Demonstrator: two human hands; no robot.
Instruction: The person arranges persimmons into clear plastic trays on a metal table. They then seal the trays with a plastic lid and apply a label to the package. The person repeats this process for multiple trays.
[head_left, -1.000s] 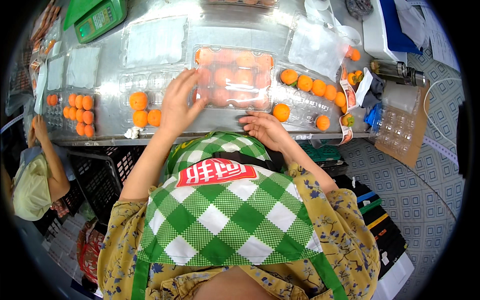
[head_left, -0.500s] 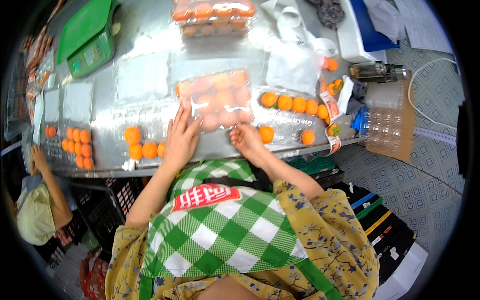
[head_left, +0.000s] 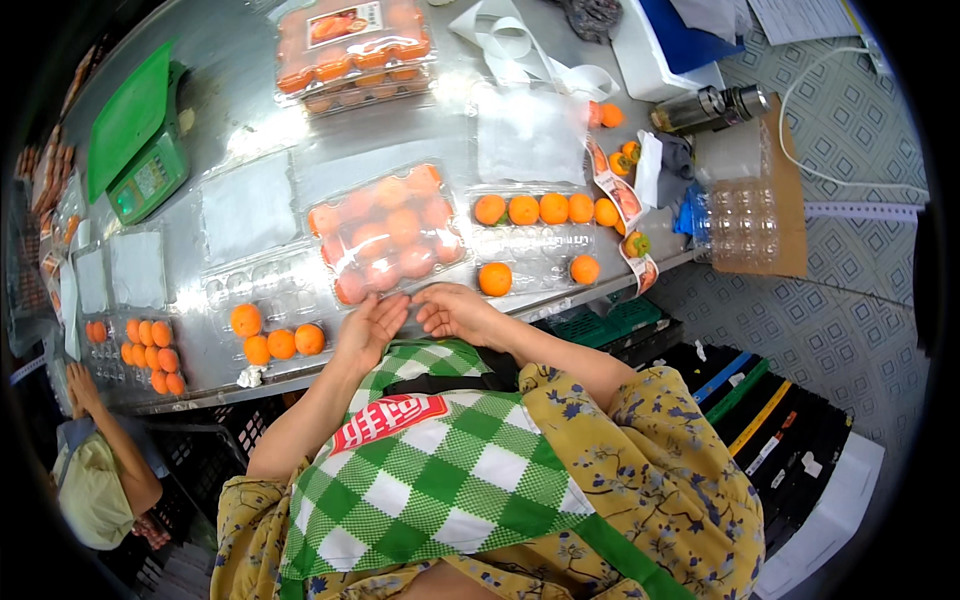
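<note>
A closed clear plastic box (head_left: 385,228) full of round orange fruits lies on the metal table straight before me. My left hand (head_left: 374,328) is at its near edge, fingers stretched out and palm turned inward, holding nothing. Beside it my right hand (head_left: 455,311) has its fingers loosely curved and apart, also with nothing in it. Whether the fingertips touch the box's rim I cannot tell. To the right sits an open clear tray (head_left: 540,245) partly filled with orange fruits (head_left: 553,208); to the left, another open tray (head_left: 283,283) holds several fruits (head_left: 282,344).
Stacked filled boxes (head_left: 355,45) stand at the back, with a green scale (head_left: 140,140) at far left. White ribbon (head_left: 515,45), loose fruits with green tops (head_left: 636,243), printed label strips (head_left: 617,196) and a bottle (head_left: 690,110) are on the right. A co-worker (head_left: 105,470) works at left.
My left hand has left the box's left side and come down to its near edge. My right hand has moved in beside it. The whole view has shifted and turned somewhat.
</note>
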